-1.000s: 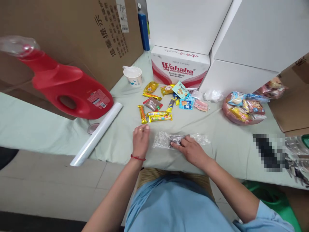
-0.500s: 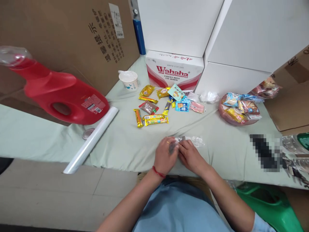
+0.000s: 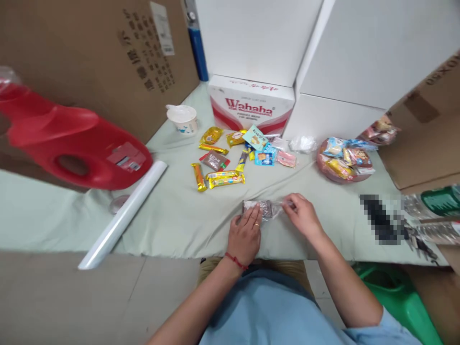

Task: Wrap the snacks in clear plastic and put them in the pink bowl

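Note:
A small dark rectangular block [image 3: 266, 209], covered in clear plastic, lies on the cloth in front of me. My left hand [image 3: 246, 232] rests on it with fingers stretched out flat, pressing it from above. Off the block's right side runs a loose tail of clear plastic wrap [image 3: 277, 209]. My right hand [image 3: 304, 215] pinches the far end of this tail between thumb and fingers. Just beyond my hands are yellow snack bars [image 3: 226, 180], a brown snack packet [image 3: 214, 161] and a blue snack packet [image 3: 265, 157].
A long white roll [image 3: 124, 213] lies at left, beside a large red jug [image 3: 77, 143]. Behind stand a paper cup [image 3: 183, 125] and a Wahaba-style printed carton [image 3: 251, 103]. On the right are a pink bowl [image 3: 325, 175] of snacks and clear plastic bottles [image 3: 417, 206].
My hands have moved apart. The left now lies flat on the block, and the right has gone rightward with the end of the plastic wrap. The view has shifted slightly.

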Demonstrator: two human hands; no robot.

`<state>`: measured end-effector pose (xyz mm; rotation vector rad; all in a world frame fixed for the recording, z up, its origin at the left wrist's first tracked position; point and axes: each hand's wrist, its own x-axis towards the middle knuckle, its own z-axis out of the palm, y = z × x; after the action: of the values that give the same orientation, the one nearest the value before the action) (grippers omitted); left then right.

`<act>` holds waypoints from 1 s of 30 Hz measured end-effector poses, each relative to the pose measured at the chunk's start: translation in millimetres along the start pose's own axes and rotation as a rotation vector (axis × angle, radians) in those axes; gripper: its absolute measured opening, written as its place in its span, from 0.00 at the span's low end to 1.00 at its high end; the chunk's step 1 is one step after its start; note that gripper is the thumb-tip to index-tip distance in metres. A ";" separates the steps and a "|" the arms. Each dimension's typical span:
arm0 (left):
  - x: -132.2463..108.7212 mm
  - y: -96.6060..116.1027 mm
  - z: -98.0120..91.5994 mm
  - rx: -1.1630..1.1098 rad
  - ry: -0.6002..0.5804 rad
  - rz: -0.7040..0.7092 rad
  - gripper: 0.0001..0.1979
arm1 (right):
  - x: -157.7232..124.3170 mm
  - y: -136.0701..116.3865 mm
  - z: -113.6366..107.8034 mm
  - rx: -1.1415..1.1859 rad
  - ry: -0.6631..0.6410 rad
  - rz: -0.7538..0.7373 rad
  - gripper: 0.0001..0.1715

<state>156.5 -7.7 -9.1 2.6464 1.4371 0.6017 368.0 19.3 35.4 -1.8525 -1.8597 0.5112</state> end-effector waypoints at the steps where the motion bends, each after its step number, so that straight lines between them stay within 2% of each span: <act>1: -1.4 -1.3 2.9 0.005 0.015 0.009 0.25 | 4.5 -15.8 4.0 0.006 -0.037 -0.046 0.06; 4: -3.5 -7.7 10.6 -0.009 0.072 0.030 0.21 | 22.9 -61.4 24.8 -0.093 -0.165 -0.143 0.07; 6: -4.5 -15.9 10.6 -0.082 0.103 0.053 0.19 | 34.0 -78.6 40.7 -0.165 -0.252 -0.204 0.05; 9: -13.3 -35.8 -3.6 -0.314 0.126 0.170 0.25 | 34.7 -81.7 58.0 -0.200 -0.214 -0.256 0.12; 11: -26.2 -52.8 -19.6 -0.413 0.169 0.168 0.27 | 24.9 -76.5 64.7 -0.210 -0.148 -0.293 0.19; 13: -41.1 -70.1 -34.2 -0.399 0.259 0.097 0.25 | 13.2 -72.5 69.9 -0.229 -0.096 -0.330 0.28; 15: -53.0 -84.8 -42.5 -0.324 0.312 -0.043 0.16 | 5.7 -72.6 74.7 -0.258 -0.073 -0.340 0.36; 17: -59.0 -95.2 -42.5 -0.251 0.336 -0.145 0.08 | 5.1 -76.7 78.2 -0.290 -0.075 -0.310 0.37; 19: -59.3 -100.8 -36.3 -0.206 0.342 -0.187 0.06 | 9.1 -82.7 78.7 -0.318 -0.079 -0.279 0.30; 22: -54.9 -101.6 -23.4 -0.137 0.340 -0.155 0.06 | 13.9 -89.6 71.4 -0.352 -0.078 -0.288 0.18; 25: -52.2 -97.1 -15.0 -0.010 0.356 -0.101 0.07 | 10.2 -87.0 51.2 -0.350 -0.077 -0.325 0.12; 27: -52.3 -93.5 -13.1 0.055 0.376 -0.092 0.10 | 7.4 -76.0 27.0 -0.290 -0.067 -0.324 0.11; 30: -52.9 -90.3 -12.8 0.096 0.417 -0.091 0.12 | 15.8 -43.1 -29.7 -0.135 0.023 -0.227 0.17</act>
<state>54.7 -2.0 -35.5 2.6121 1.7130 1.1555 349.5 32.2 85.2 -1.6907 -2.1007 0.2915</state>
